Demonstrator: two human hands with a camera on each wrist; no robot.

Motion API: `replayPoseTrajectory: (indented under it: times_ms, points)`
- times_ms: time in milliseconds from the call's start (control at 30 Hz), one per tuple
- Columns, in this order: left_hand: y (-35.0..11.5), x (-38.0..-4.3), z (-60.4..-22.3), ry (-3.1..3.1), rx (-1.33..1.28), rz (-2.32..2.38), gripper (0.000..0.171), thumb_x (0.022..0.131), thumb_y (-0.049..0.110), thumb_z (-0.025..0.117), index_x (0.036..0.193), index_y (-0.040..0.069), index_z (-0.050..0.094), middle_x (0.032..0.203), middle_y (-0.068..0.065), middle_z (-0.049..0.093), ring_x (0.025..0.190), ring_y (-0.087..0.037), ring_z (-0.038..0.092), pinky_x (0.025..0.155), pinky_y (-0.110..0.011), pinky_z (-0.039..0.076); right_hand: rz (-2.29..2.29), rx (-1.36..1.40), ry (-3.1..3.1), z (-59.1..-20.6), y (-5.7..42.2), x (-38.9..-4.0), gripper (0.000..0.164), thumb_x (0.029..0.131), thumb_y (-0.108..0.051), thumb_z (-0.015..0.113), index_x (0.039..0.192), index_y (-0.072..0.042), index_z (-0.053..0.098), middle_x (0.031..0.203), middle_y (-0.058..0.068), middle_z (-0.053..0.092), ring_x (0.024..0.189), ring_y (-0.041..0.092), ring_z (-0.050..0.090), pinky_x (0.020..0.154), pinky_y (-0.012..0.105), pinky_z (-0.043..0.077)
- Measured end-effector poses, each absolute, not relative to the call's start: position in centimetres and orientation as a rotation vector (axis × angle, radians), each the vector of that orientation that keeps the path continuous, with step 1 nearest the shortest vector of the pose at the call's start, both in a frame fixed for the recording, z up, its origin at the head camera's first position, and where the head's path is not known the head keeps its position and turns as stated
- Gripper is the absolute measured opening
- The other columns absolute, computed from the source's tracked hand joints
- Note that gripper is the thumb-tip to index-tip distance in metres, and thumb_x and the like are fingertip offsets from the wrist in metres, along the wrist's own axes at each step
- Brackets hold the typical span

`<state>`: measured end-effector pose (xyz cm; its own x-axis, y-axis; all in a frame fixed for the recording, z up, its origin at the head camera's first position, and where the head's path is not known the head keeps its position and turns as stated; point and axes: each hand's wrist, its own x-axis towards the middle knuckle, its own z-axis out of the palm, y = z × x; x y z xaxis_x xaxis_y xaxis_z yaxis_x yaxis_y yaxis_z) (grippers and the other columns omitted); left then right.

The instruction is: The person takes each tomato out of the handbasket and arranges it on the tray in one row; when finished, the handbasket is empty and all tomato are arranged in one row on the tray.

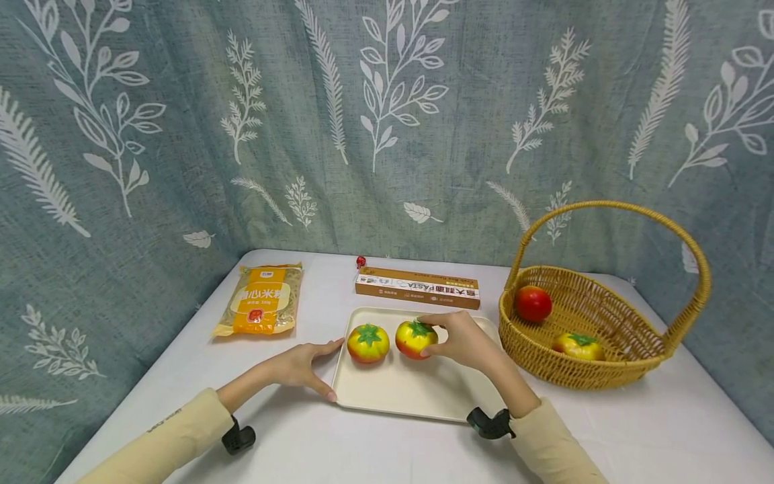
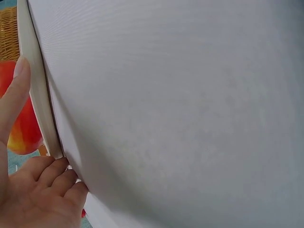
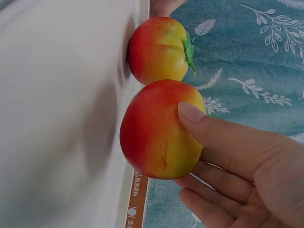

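A cream tray (image 1: 417,393) lies on the table with a red-and-yellow tomato (image 1: 368,343), topped by a green leafy cap, at its left. Beside that one, my right hand (image 1: 462,341) pinches a second red-and-yellow tomato (image 1: 416,339) between thumb and fingers. In the right wrist view the gripped tomato (image 3: 159,130) stands off from the tray surface, its shadow apart from it. My left hand (image 1: 299,368) touches the tray's left edge with fingers spread. The left wrist view has that thumb (image 2: 16,92) along the tray wall (image 2: 40,95).
Right of the tray stands a wicker basket (image 1: 580,376) with a tall handle, holding a red fruit (image 1: 533,304) and another red-and-yellow tomato (image 1: 578,346). Behind the tray lies a pasta box (image 1: 417,288); a small red item (image 1: 361,261) sits beyond. A yellow food bag (image 1: 260,300) lies back left.
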<state>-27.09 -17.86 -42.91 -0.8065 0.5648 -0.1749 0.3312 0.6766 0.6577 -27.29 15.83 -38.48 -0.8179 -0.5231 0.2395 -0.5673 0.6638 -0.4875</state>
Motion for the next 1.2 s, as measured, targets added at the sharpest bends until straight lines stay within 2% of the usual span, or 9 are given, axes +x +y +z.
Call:
replayPoseTrajectory:
  times_ms: [200, 433, 867, 1200]
  points:
    - [-17.8, -27.0, -42.9, 2.528, 0.699, 0.882, 0.106, 0.066, 0.038, 0.088, 0.151, 0.007, 0.032, 0.152, -0.019, 0.033, 0.140, -0.035, 0.029, 0.113, -0.051, 0.025, 0.824, 0.924, -2.807, -39.2, 15.4, -27.4, 0.052, 0.075, -0.015, 0.084, 0.121, -0.001, 0.066, 0.115, 0.013, 0.068, 0.109, 0.031, 0.062, 0.092, 0.046, 0.051]
    - [-17.9, -27.1, -43.0, 2.534, 0.711, 0.871, 0.106, 0.066, 0.038, 0.088, 0.151, 0.007, 0.032, 0.152, -0.019, 0.033, 0.140, -0.036, 0.029, 0.113, -0.051, 0.025, 0.800, 0.886, -2.778, -39.7, 15.0, -27.5, 0.051, 0.073, -0.010, 0.084, 0.120, 0.000, 0.066, 0.117, 0.013, 0.067, 0.109, 0.030, 0.062, 0.093, 0.045, 0.050]
    - [-18.0, -27.1, -43.0, 2.519, 0.722, 0.892, 0.106, 0.067, 0.037, 0.088, 0.151, 0.005, 0.031, 0.152, -0.020, 0.031, 0.140, -0.036, 0.028, 0.113, -0.051, 0.025, 0.869, 0.866, -2.770, -39.9, 14.5, -27.5, 0.055, 0.074, -0.010, 0.084, 0.124, 0.001, 0.063, 0.122, 0.015, 0.065, 0.103, 0.032, 0.063, 0.086, 0.043, 0.053]
    - [-18.0, -27.2, -43.1, 2.523, 0.717, 0.892, 0.107, 0.067, 0.038, 0.088, 0.151, 0.007, 0.031, 0.152, -0.019, 0.032, 0.140, -0.036, 0.029, 0.113, -0.051, 0.026, 0.879, 0.863, -2.771, -39.9, 14.7, -27.6, 0.056, 0.074, -0.011, 0.084, 0.124, 0.002, 0.063, 0.121, 0.015, 0.065, 0.105, 0.033, 0.063, 0.089, 0.044, 0.052]
